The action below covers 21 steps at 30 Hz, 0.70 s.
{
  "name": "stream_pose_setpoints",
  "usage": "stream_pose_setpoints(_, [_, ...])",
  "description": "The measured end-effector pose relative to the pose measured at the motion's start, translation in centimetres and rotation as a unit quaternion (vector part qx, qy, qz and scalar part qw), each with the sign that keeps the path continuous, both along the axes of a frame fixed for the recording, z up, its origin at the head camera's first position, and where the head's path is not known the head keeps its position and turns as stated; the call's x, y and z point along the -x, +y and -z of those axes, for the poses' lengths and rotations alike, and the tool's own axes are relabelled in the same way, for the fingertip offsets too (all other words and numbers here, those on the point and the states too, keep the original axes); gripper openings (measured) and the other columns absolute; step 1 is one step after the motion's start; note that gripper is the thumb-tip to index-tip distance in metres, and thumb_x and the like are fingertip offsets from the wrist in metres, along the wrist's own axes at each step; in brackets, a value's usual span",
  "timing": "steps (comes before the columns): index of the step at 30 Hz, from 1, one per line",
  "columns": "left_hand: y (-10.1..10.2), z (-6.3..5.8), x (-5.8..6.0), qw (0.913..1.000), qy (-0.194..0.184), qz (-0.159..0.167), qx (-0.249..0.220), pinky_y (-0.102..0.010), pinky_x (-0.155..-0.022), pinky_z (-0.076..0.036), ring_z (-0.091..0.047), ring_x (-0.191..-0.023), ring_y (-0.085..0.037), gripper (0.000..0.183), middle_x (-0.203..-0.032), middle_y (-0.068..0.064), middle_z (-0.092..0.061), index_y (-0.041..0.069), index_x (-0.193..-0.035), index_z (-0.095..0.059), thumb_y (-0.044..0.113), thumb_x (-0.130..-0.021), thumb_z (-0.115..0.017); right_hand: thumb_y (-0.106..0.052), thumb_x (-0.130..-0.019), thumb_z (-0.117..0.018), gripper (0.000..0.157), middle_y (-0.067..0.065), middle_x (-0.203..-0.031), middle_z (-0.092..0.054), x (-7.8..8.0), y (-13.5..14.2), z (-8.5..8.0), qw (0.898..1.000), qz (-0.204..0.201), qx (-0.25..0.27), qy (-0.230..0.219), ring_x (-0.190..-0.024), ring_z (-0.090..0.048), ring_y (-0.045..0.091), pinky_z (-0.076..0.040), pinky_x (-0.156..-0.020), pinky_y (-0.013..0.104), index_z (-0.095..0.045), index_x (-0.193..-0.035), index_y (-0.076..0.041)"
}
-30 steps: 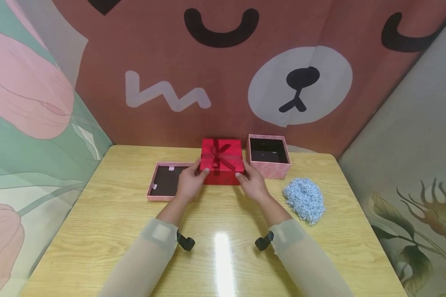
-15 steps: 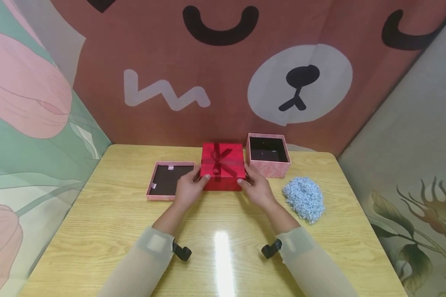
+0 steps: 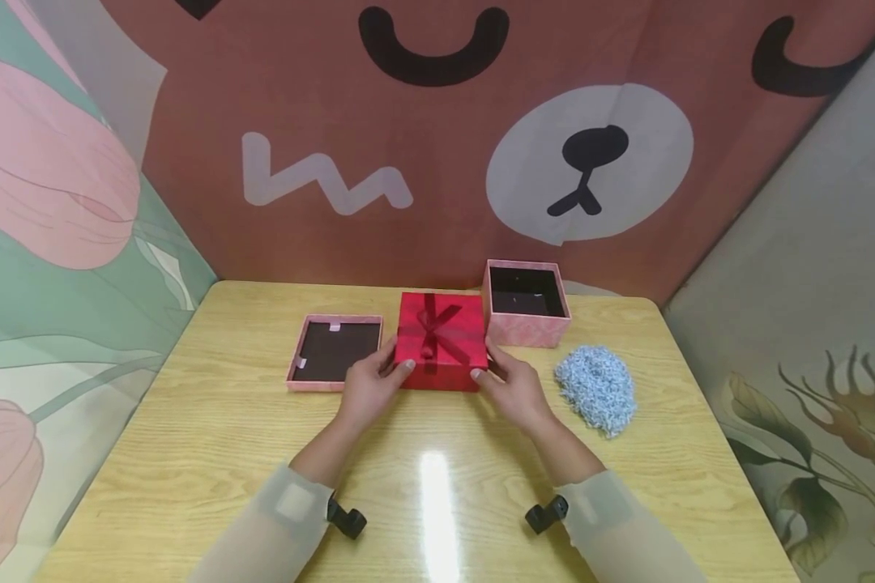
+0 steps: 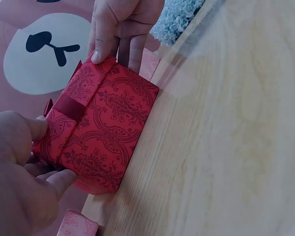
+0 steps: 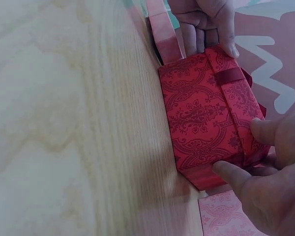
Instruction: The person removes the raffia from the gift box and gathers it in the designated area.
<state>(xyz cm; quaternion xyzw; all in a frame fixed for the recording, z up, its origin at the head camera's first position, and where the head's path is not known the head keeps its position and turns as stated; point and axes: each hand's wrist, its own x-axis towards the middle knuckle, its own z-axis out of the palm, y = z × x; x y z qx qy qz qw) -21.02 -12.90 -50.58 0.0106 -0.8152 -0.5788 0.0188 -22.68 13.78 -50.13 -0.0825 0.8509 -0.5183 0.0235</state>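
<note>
A red patterned gift box (image 3: pixel 441 340) with a dark red ribbon bow on its lid stands upright near the back of the table. My left hand (image 3: pixel 370 387) grips its left side, thumb on the front edge of the lid. On the opposite side my right hand (image 3: pixel 516 390) holds it the same way. The left wrist view shows the box front (image 4: pixel 113 118) with the ribbon band crossing the lid's rim; its base is right at the tabletop. In the right wrist view the lid (image 5: pixel 236 103) sits on the box body. Most fingertips at the sides are partly hidden.
A pink lid (image 3: pixel 313 386) lies inside-up on the left, showing its dark lining. Behind my right hand stands an open pink box (image 3: pixel 528 330) with a dark interior. A fluffy light blue bundle (image 3: pixel 596 390) rests on the table (image 3: pixel 211 453) at right. A mural wall (image 3: pixel 437 243) borders the back.
Both hands have drawn the red gift box toward me and slightly to the right. The pink box, pink lid and blue bundle stay in place.
</note>
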Motion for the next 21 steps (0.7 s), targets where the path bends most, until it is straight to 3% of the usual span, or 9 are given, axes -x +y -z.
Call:
stream_pose_setpoints(6, [-0.1,0.0,-1.3,0.9999,-0.009,0.010,-0.010,-0.031,-0.093,-0.057,-0.063,-0.127,-0.023,0.069,-0.147,-0.007,-0.059,0.016,-0.152,-0.053,0.034,-0.093,-0.081,-0.022,-0.096,-0.077,0.067,0.014,-0.150,-0.055,-1.3,0.6,0.0,1.000,0.001,-0.013,-0.003,-0.126,-0.063,0.030,-0.058,-0.094,0.038,-0.047,-0.156,-0.016])
stream_pose_setpoints(16, [0.2,-0.1,-2.9,0.9996,-0.005,0.025,-0.015,-0.026,-0.093,-0.057,-0.061,-0.129,-0.020,0.068,-0.149,-0.002,-0.057,0.012,-0.150,-0.054,0.018,-0.089,-0.084,-0.025,-0.094,-0.080,0.071,0.012,-0.144,-0.061,-3.4,1.3,-0.1,1.000,0.008,-0.022,-0.008,-0.128,-0.062,0.030,-0.060,-0.090,0.037,-0.047,-0.156,-0.022])
stream_pose_setpoints(21, [0.3,0.1,-3.5,0.9996,0.014,0.024,0.011,-0.027,-0.092,-0.057,-0.064,-0.126,-0.019,0.068,-0.143,-0.004,-0.062,0.016,-0.148,-0.056,0.018,-0.087,-0.086,-0.020,-0.093,-0.080,0.071,0.015,-0.141,-0.062,-4.2,1.6,-0.1,1.000,0.000,-0.009,0.005,-0.126,-0.063,0.030,-0.060,-0.088,0.032,-0.046,-0.156,-0.015])
